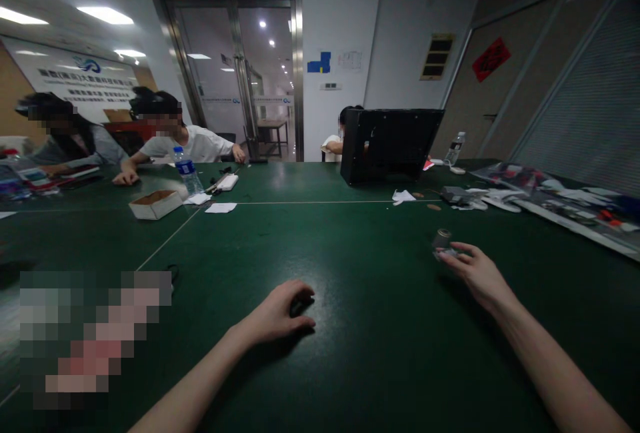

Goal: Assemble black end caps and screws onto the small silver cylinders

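Observation:
My left hand (pixel 280 313) is over the green table (pixel 350 380), fingers curved and thumb apart, with nothing between them. Farther right, my right hand (pixel 475 273) reaches forward with its fingers pinched at a small grey cylinder (pixel 442 238). The cylinder stands nearly upright, tilted a little, with a pale rim on top. A whitish, blurred piece (pixel 445 254) shows at its lower end by my fingertips; I cannot make out what it is. A shadow lies on the table under my right hand.
A white open box (pixel 156 205), a water bottle (pixel 188 172) and papers (pixel 221 208) lie ahead left. A black box-shaped case (pixel 393 146) stands at the back. Crumpled tissue (pixel 403 197) and a cluttered tray (pixel 580 220) are to the right. Several people sit across the table.

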`<action>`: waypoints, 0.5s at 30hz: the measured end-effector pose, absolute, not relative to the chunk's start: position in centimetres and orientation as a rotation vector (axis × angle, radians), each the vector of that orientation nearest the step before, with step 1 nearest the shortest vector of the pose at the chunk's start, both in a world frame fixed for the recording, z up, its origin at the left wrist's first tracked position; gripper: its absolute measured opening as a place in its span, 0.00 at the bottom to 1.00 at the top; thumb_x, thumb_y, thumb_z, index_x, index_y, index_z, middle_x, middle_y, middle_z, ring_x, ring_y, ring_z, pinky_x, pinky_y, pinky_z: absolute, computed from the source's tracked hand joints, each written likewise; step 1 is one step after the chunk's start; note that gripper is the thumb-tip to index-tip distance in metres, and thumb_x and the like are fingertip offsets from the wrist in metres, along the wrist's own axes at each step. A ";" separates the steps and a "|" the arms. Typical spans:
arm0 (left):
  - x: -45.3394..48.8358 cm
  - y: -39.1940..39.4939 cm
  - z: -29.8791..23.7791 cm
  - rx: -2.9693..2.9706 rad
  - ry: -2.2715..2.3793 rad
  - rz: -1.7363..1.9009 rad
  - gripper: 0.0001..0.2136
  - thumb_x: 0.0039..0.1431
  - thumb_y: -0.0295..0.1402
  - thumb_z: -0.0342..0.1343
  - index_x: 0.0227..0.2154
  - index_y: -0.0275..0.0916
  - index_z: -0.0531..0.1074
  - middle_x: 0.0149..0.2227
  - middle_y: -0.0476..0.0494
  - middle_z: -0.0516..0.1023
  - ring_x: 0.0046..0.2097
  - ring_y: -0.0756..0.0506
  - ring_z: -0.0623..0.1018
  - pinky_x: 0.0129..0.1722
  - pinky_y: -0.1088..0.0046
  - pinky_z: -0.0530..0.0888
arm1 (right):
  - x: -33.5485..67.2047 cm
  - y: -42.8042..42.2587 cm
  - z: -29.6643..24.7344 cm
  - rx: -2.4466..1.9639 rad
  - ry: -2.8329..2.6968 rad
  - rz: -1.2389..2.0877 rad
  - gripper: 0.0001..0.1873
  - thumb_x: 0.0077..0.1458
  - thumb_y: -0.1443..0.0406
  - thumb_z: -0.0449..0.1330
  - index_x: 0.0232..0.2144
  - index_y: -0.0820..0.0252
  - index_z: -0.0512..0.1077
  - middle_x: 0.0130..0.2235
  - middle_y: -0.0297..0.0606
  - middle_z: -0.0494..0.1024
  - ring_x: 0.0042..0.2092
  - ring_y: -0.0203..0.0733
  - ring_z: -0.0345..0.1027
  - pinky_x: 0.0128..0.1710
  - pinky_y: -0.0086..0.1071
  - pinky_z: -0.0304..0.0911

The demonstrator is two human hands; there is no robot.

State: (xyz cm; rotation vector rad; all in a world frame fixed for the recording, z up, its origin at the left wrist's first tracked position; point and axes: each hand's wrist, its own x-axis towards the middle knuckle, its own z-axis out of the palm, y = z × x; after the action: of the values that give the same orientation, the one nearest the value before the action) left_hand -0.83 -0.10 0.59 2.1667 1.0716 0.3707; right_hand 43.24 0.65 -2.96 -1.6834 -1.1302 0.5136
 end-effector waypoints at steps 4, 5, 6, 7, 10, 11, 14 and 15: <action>-0.8 -0.1 0.5 2.163 1.082 0.372 0.21 0.50 0.40 0.61 0.46 0.40 0.68 0.46 0.43 0.71 0.46 0.41 0.72 0.45 0.65 0.68 | 34.8 -0.3 -0.1 -1.415 -1.189 0.949 0.30 0.43 0.58 0.65 0.47 0.57 0.58 0.46 0.46 0.76 0.48 0.49 0.71 0.50 0.44 0.65; -0.8 -0.1 0.6 2.160 1.079 0.368 0.21 0.50 0.40 0.61 0.47 0.40 0.68 0.46 0.43 0.71 0.46 0.42 0.71 0.46 0.64 0.68 | 32.8 -0.6 0.3 -1.375 -1.254 1.021 0.30 0.44 0.58 0.64 0.47 0.57 0.58 0.46 0.46 0.76 0.48 0.49 0.71 0.50 0.45 0.65; -0.8 -0.1 0.6 2.156 1.076 0.367 0.21 0.51 0.40 0.61 0.47 0.40 0.68 0.46 0.43 0.71 0.46 0.42 0.71 0.46 0.64 0.68 | 31.0 -0.8 0.7 -1.331 -1.329 1.089 0.29 0.45 0.59 0.64 0.47 0.57 0.57 0.46 0.46 0.76 0.48 0.48 0.71 0.51 0.45 0.64; -0.7 -0.1 0.6 2.152 1.071 0.367 0.21 0.51 0.40 0.61 0.47 0.41 0.68 0.46 0.43 0.71 0.46 0.42 0.71 0.46 0.65 0.68 | 29.4 -1.0 0.9 -1.293 -1.405 1.147 0.29 0.46 0.60 0.64 0.48 0.57 0.57 0.46 0.45 0.76 0.47 0.47 0.72 0.51 0.45 0.64; -0.7 -0.1 0.6 2.164 1.063 0.379 0.20 0.51 0.40 0.61 0.46 0.40 0.68 0.45 0.42 0.72 0.45 0.41 0.72 0.44 0.65 0.69 | 25.4 -1.3 0.8 -1.201 -1.645 1.235 0.30 0.45 0.63 0.64 0.49 0.57 0.56 0.44 0.41 0.76 0.44 0.43 0.72 0.49 0.42 0.63; -0.7 -0.1 0.6 2.174 1.062 0.387 0.20 0.50 0.39 0.61 0.46 0.40 0.69 0.45 0.42 0.72 0.44 0.42 0.72 0.44 0.65 0.69 | 24.3 -1.3 0.7 -1.184 -1.713 1.236 0.30 0.45 0.64 0.64 0.49 0.57 0.56 0.43 0.40 0.77 0.44 0.43 0.72 0.49 0.41 0.63; -0.7 -0.1 0.5 2.200 1.049 0.399 0.19 0.50 0.38 0.62 0.45 0.40 0.69 0.43 0.43 0.72 0.43 0.42 0.72 0.43 0.67 0.69 | 21.7 -1.2 0.0 -1.157 -1.884 1.182 0.31 0.43 0.66 0.65 0.49 0.57 0.57 0.40 0.37 0.78 0.42 0.42 0.71 0.46 0.38 0.63; -0.7 -0.1 0.5 2.204 1.045 0.401 0.19 0.49 0.38 0.62 0.45 0.40 0.69 0.43 0.43 0.72 0.43 0.42 0.72 0.43 0.67 0.69 | 21.1 -1.2 -0.4 -1.147 -1.927 1.159 0.32 0.43 0.67 0.65 0.50 0.57 0.57 0.39 0.36 0.78 0.41 0.43 0.72 0.45 0.38 0.63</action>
State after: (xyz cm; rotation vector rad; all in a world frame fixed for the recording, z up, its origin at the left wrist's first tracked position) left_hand -0.70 -0.06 0.52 2.2044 1.0452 0.4007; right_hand 21.08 -1.17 -0.37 -1.1474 -1.9265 1.1590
